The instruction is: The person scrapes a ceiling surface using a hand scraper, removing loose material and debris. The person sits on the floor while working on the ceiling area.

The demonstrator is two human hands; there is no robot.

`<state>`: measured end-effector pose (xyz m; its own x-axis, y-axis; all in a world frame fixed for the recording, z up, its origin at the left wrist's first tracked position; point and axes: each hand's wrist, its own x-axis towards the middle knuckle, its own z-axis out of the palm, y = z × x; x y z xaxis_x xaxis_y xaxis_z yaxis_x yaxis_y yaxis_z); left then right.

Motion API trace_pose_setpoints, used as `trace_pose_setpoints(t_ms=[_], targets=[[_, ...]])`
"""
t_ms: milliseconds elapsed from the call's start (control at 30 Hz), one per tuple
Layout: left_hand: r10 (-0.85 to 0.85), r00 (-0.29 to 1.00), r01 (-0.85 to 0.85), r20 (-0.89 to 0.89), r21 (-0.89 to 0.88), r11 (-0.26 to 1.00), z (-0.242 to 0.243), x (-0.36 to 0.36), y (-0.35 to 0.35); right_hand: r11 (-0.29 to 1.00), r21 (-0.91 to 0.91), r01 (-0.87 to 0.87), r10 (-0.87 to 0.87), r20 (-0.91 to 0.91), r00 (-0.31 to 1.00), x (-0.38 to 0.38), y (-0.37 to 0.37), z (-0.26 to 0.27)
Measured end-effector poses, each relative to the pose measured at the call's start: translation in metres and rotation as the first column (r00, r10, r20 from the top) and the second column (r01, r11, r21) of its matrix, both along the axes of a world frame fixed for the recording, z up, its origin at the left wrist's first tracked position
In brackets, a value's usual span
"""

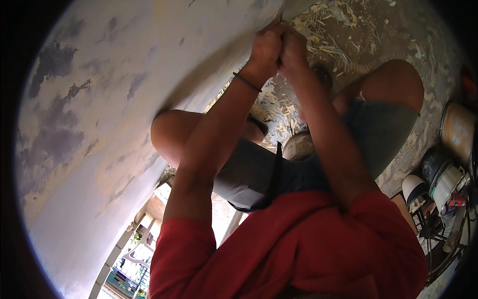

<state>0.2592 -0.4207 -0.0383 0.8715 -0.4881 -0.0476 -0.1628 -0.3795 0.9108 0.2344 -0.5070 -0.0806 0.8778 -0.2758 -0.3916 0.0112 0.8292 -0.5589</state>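
My left hand (266, 45) and my right hand (294, 46) come together at the top of the view, both closed around one thin tool. Only a narrow pointed part of the tool (281, 11) shows beyond my fingers, against the wall; its kind is not clear, and its handle is hidden in my grip. The wall (130, 74) has patchy, peeling paint with grey and dark spots. A dark band circles the wrist of the arm at the left.
Pale paint flakes (283, 116) litter the patterned floor (399, 33) along the wall. Under me is a round seat or container (298, 145), partly hidden. Buckets (457, 130) and assorted items stand at the right. My bent knees are at both sides.
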Motion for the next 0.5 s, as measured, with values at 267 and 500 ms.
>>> trace_pose_setpoints(t_ms=[267, 500], targets=[[0.288, 0.746, -0.491, -0.600, -0.204, 0.847, -0.004, -0.012, -0.028, 0.991, -0.027, -0.131, 0.118, -0.286, 0.951, 0.027, -0.041, -0.039], [0.393, 0.690, -0.532, -0.608, -0.058, 0.845, -0.015, -0.012, -0.020, 0.991, -0.096, -0.095, 0.068, -0.258, 0.964, 0.017, -0.016, -0.035]])
